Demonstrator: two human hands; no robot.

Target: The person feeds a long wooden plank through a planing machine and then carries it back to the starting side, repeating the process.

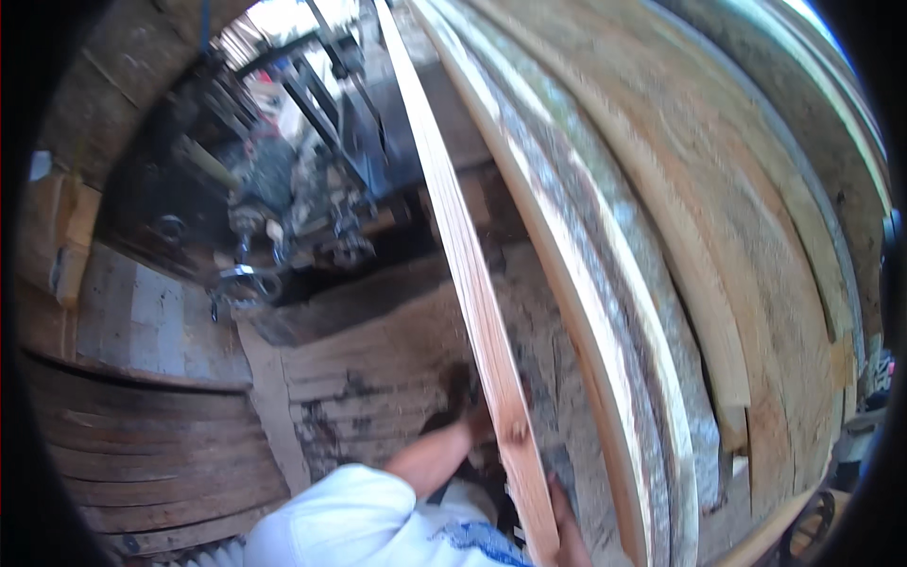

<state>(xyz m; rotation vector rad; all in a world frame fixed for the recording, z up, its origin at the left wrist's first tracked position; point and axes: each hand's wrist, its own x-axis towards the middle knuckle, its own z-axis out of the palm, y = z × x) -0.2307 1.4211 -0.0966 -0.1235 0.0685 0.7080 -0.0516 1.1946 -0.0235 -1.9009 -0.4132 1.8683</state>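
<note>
A long, narrow wooden plank runs from near my body up to the far top edge, its pale face turned up and a dark knot close to the near end. My left hand reaches under it from the left and grips it near the knot; the board hides most of those fingers. Close to the plank's near end, my right hand is closed around its right edge. The plank is held up above the floor at a slant.
Thick, bark-edged boards are stacked along the right. At the far left stands a dark machine with a handwheel. A wooden panel and slatted planks lie on the left. The floor looks dusty and stained.
</note>
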